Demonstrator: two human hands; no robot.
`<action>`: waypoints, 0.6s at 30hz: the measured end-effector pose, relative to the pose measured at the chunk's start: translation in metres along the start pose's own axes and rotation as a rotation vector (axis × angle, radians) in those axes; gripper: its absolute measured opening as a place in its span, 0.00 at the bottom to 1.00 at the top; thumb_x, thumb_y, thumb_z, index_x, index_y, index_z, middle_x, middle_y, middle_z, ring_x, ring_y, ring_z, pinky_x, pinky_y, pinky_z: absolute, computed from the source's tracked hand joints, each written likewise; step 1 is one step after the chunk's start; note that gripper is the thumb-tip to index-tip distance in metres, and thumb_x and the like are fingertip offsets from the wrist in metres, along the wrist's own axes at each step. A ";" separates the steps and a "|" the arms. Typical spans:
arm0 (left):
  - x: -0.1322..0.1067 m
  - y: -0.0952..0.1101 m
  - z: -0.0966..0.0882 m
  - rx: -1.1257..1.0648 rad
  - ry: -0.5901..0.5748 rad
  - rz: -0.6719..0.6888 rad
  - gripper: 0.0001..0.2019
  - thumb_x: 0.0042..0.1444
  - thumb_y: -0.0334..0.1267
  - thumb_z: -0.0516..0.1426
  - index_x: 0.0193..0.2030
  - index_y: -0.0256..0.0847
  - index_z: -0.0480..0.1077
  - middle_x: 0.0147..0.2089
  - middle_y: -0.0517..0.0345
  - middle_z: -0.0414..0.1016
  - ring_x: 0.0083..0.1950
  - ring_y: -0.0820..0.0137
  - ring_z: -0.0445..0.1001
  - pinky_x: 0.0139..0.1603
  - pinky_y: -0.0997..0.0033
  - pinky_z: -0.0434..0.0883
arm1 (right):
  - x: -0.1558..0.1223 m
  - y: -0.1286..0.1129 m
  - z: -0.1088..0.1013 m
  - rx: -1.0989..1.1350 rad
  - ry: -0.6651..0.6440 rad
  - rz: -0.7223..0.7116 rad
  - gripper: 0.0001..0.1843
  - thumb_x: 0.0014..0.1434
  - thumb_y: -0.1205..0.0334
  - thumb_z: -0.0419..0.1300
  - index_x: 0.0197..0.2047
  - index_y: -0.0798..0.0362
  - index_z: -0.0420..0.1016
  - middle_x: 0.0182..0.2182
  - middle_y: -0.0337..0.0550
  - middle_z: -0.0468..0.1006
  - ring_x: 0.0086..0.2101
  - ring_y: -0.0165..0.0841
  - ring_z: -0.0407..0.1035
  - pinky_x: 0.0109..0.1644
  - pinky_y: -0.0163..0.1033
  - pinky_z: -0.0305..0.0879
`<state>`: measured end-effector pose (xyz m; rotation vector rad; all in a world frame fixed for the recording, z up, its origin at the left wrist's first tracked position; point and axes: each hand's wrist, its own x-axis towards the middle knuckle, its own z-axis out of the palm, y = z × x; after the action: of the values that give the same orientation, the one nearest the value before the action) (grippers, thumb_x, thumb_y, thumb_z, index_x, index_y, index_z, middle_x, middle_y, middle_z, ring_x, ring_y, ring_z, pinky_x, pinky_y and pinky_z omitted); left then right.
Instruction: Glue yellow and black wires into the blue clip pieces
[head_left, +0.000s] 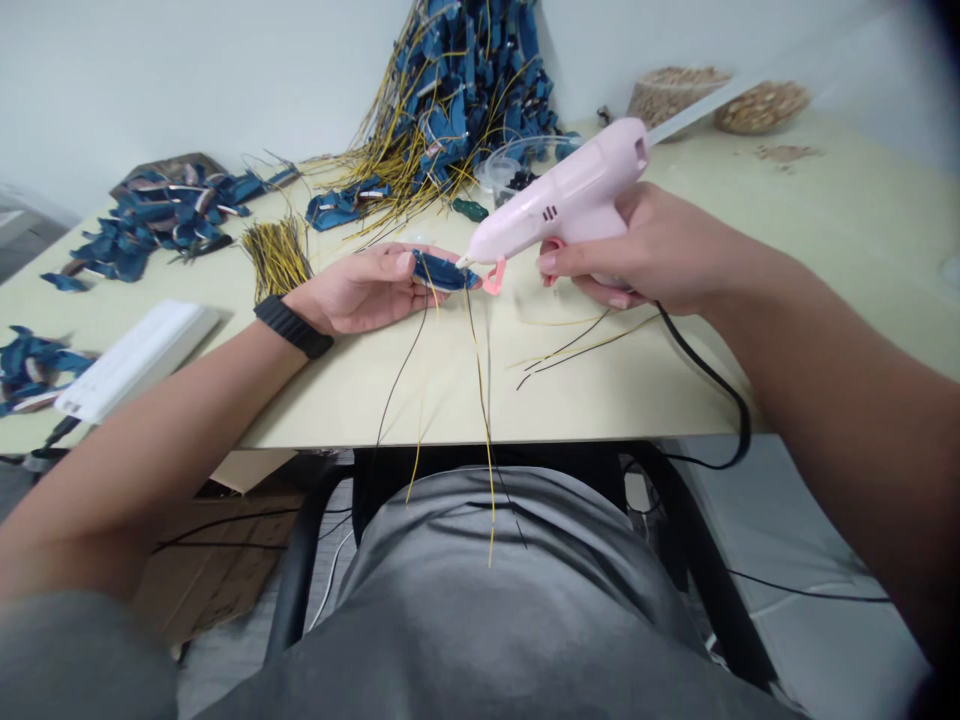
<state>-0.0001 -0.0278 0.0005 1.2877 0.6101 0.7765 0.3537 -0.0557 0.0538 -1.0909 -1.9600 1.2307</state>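
My left hand [375, 288] is closed on a small blue piece [444, 272], thumb on its left end. Yellow and black wires [480, 370] hang from that piece over the table's front edge. In my right hand [645, 250] is a pale pink hot glue gun [559, 190], gripped by its handle with a finger by the trigger. Its nozzle points down left and meets or nearly touches the blue piece's right end; I cannot tell which. A long clear glue stick [705, 108] sticks out of its back.
A large heap of wired blue pieces [480, 90] stands at the back; more blue pieces [157, 215] lie left. Near my left wrist are a yellow wire bundle [276, 262] and a white box [139, 360]. Loose wires [577, 345] and a black cord [720, 385] lie right.
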 end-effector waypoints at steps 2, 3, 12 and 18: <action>-0.001 0.000 0.001 0.016 0.007 -0.004 0.29 0.57 0.61 0.90 0.55 0.44 0.96 0.56 0.57 0.99 0.51 0.65 0.87 0.65 0.63 0.82 | 0.000 0.001 -0.001 0.015 -0.006 -0.009 0.20 0.66 0.51 0.90 0.35 0.46 0.85 0.19 0.34 0.70 0.19 0.30 0.57 0.22 0.39 0.49; -0.001 0.000 0.001 0.024 0.010 -0.007 0.29 0.57 0.62 0.89 0.55 0.45 0.96 0.56 0.59 0.98 0.52 0.65 0.87 0.66 0.62 0.82 | 0.000 0.001 -0.002 0.019 -0.009 -0.007 0.21 0.66 0.51 0.90 0.35 0.46 0.85 0.19 0.34 0.70 0.19 0.30 0.57 0.22 0.39 0.49; 0.001 0.001 0.002 0.007 0.010 -0.011 0.29 0.54 0.59 0.91 0.54 0.44 0.97 0.51 0.60 0.98 0.48 0.68 0.85 0.65 0.65 0.82 | -0.003 0.000 0.001 -0.013 -0.014 0.026 0.21 0.70 0.48 0.89 0.37 0.46 0.85 0.20 0.35 0.70 0.20 0.30 0.57 0.23 0.41 0.50; 0.001 -0.003 0.001 0.027 0.028 0.004 0.31 0.56 0.61 0.89 0.57 0.43 0.96 0.51 0.61 0.98 0.48 0.68 0.85 0.68 0.65 0.82 | -0.008 -0.005 0.010 -0.057 -0.008 0.052 0.17 0.74 0.52 0.86 0.39 0.45 0.86 0.19 0.34 0.70 0.23 0.31 0.58 0.26 0.42 0.55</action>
<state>0.0018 -0.0279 -0.0023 1.3048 0.6420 0.7930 0.3482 -0.0680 0.0545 -1.1741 -1.9949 1.2143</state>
